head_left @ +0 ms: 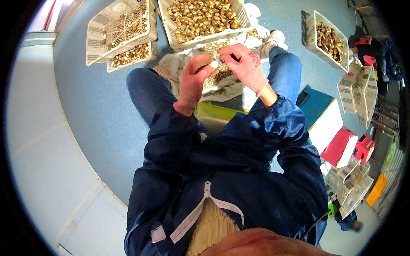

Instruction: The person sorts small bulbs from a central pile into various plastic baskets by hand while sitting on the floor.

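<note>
Both hands wear pink knit gloves and meet between my knees. My left hand [194,81] has its fingers curled and pinches a small whitish piece [213,65] at the fingertips. Just beside it, my right hand [245,66] is closed with thumb and forefinger together; whatever it grips is too small to make out. Below the hands a white cloth [235,90] is strewn with small brown and pale scraps. Right beyond stands a cream plastic crate [200,42] full of brown-and-cream rounded lumps [200,19] that look like mushrooms.
At the left, a slatted crate [96,42] rests tilted over another holding similar lumps. A further filled crate [314,40] stands at the right, near stacked crates [347,91], a blue-and-white box [326,121] and red stools [339,147]. A white wall [38,128] runs along the left.
</note>
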Demonstrator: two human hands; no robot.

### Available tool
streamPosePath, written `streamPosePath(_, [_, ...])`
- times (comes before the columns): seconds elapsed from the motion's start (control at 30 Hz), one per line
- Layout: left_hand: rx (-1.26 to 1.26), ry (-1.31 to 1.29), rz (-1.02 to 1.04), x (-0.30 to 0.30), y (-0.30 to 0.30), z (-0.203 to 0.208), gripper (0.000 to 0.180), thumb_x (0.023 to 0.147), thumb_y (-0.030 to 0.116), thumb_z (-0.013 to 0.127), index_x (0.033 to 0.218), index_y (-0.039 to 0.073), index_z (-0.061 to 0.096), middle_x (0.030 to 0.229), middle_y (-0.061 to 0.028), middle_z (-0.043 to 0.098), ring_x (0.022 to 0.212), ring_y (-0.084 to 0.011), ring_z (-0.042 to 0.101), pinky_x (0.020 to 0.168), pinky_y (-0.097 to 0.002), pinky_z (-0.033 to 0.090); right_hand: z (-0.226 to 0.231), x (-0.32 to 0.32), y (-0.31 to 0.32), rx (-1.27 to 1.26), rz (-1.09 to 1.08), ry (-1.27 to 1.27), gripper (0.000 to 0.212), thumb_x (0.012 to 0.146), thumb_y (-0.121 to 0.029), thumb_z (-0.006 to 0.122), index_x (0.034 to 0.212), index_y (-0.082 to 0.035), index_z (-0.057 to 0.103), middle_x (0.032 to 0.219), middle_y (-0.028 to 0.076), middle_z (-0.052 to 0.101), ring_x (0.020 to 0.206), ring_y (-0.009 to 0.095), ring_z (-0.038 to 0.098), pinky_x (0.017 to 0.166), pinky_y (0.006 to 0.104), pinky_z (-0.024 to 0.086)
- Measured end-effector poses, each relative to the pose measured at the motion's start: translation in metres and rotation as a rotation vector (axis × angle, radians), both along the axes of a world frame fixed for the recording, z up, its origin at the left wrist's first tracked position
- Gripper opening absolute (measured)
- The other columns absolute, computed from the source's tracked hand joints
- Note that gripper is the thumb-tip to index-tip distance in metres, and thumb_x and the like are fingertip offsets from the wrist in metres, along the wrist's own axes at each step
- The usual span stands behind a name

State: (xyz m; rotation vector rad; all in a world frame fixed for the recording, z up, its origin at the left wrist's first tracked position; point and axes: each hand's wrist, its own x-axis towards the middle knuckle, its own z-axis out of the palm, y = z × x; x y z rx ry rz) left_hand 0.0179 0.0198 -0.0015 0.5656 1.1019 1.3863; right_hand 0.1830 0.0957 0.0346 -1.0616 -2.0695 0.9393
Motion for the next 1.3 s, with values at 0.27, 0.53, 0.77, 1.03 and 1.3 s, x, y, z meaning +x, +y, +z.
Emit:
streamPosePath(0.27, [0.062, 0.054, -0.035, 0.000, -0.002, 0.000, 0.033, 0.084, -0.002, 0.059, 0.116, -0.001, 0.054, 0.112, -0.0087, 0.060, 0.103, -0.0163, 0.058, 0.091, -0.0311, 0.050, 0.004, 0.001, -0.002, -0.042, -0.003, 0.008, 0.019, 0.084, -0.015, 0.063, 0.101, -0.009, 0.070, 0.095, 0.010, 0.066, 0.086, 0.023, 0.063, 0.076, 0.0323, 0.050])
streamPosePath(0.53, [0.164, 0.276, -0.044, 0.001, -0.002, -0.002, 0.036, 0.081, -0.003, 0.061, 0.116, 0.000, 0.053, 0.111, -0.0069, 0.060, 0.105, -0.0143, 0.056, 0.093, -0.0278, 0.043, 0.006, -0.002, -0.001, -0.076, -0.045, 0.000, 0.019, 0.084, -0.017, 0.060, 0.099, -0.009, 0.069, 0.096, 0.011, 0.066, 0.094, 0.030, 0.062, 0.081, 0.0374, 0.050])
streamPosePath(0.77, [0.103, 0.217, -0.031, -0.002, -0.002, -0.007, 0.035, 0.082, -0.002, 0.060, 0.116, 0.000, 0.054, 0.111, -0.0072, 0.060, 0.105, -0.0162, 0.057, 0.091, -0.0297, 0.046, -0.002, 0.001, -0.001, -0.107, -0.048, 0.016, 0.021, 0.085, -0.014, 0.064, 0.105, -0.007, 0.069, 0.091, 0.009, 0.065, 0.081, 0.018, 0.062, 0.072, 0.0293, 0.049])
streamPosePath(1.03, [0.000, -0.184, -0.044, -0.002, 0.000, 0.007, 0.033, 0.092, 0.007, 0.051, 0.124, 0.000, 0.052, 0.116, -0.0122, 0.058, 0.102, -0.0245, 0.061, 0.085, -0.0382, 0.053, 0.006, 0.005, 0.004, 0.045, -0.059, -0.029, 0.018, 0.086, -0.012, 0.063, 0.103, -0.006, 0.069, 0.093, 0.008, 0.065, 0.082, 0.014, 0.062, 0.073, 0.0276, 0.049])
streamPosePath(1.3, [-0.035, -0.025, -0.068, 0.000, 0.000, 0.013, 0.031, 0.098, 0.012, 0.039, 0.124, 0.000, 0.052, 0.115, -0.0109, 0.058, 0.096, -0.0233, 0.063, 0.080, -0.0338, 0.053, 0.010, 0.004, -0.001, -0.080, -0.098, -0.012, 0.019, 0.086, -0.012, 0.063, 0.103, -0.007, 0.069, 0.094, 0.007, 0.066, 0.082, 0.015, 0.062, 0.073, 0.0264, 0.049])
